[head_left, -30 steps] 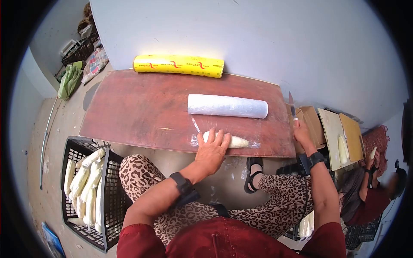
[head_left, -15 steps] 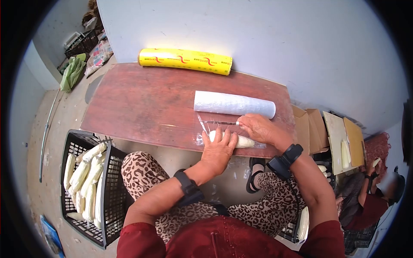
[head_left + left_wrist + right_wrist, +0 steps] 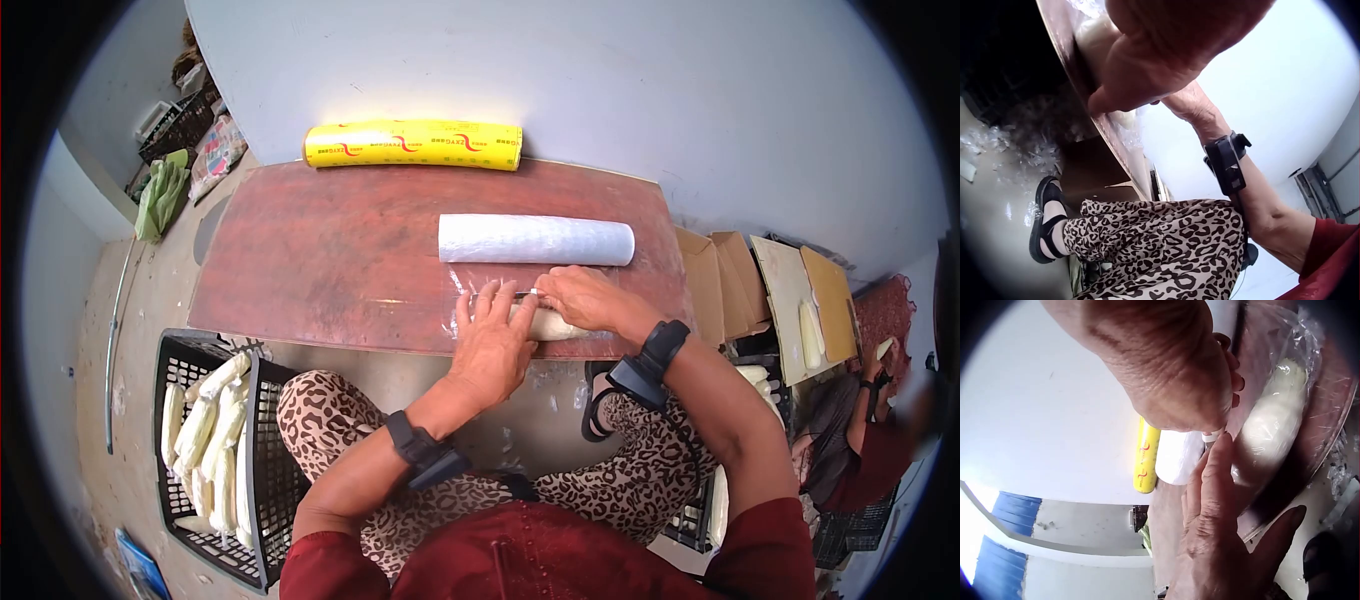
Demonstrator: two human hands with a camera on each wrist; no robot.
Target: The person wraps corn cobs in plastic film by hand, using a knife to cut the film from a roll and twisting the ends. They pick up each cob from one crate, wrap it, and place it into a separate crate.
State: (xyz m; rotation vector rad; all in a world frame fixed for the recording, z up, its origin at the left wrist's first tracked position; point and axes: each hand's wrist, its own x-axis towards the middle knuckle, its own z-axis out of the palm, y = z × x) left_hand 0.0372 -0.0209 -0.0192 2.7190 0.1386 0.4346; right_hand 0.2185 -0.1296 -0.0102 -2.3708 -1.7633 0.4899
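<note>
A pale corn cob (image 3: pixel 1272 425) under clear film lies at the front edge of the reddish table (image 3: pixel 310 250). My left hand (image 3: pixel 492 350) rests on the film and the cob's left end, its fingers extended and spread. In my right hand (image 3: pixel 583 298) is the knife, gripped by its white handle (image 3: pixel 1211 436); the blade is mostly hidden behind the left fingers. Just behind both hands lies the white film roll (image 3: pixel 535 240), with a sheet of film running from it toward the cob.
A yellow printed roll (image 3: pixel 412 145) lies along the table's back edge by the wall. At left stands a black crate (image 3: pixel 275 440) of wrapped cobs. Cardboard boxes (image 3: pixel 735 280) and boards are at right, where another person (image 3: pixel 860 450) sits holding a cob.
My right hand has come in from the table's right side with the knife, over the film, and moved left to beside my left hand. The left hand has stayed on the cob.
</note>
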